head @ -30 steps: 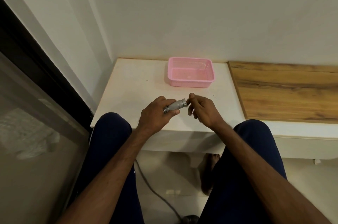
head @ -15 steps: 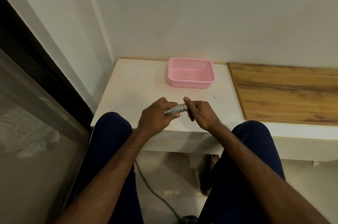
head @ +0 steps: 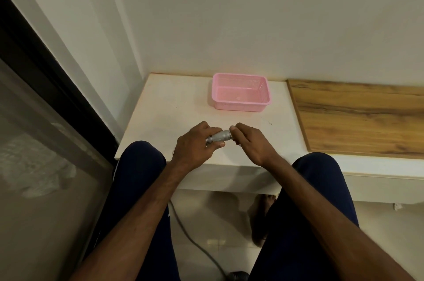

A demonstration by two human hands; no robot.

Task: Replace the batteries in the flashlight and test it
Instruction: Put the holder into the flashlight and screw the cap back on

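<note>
Two hands on the flashlight [head: 219, 139], same as half a second back, but the right hand [head: 250, 144] has rolled: its thumb and forefinger now pinch the very tip of the tail end, where before they wrapped further over it. More of the knurled silver barrel shows between the hands now. Left hand [head: 195, 146] has barely moved.

Flashlight sits level, lying left to right, held just above the near edge of the white tabletop [head: 165, 106]. Head end is buried in the left hand; a silver ring shows past the knuckles. Tail end meets the right fingertips [head: 232, 129].

Left hand: closed round the barrel, thumb underneath, fingers curled over the top. Right hand: narrow pinch on the tail, remaining fingers folded down, wrist dropped toward the table edge. Cannot tell whether a cap is separate from the body there.

Both forearms come in from the bottom over the knees in dark trousers [head: 137, 166]. Pink basket [head: 241, 106] stands well behind the hands, near the wall; wood-grain panel [head: 358, 117] to its right.
</note>
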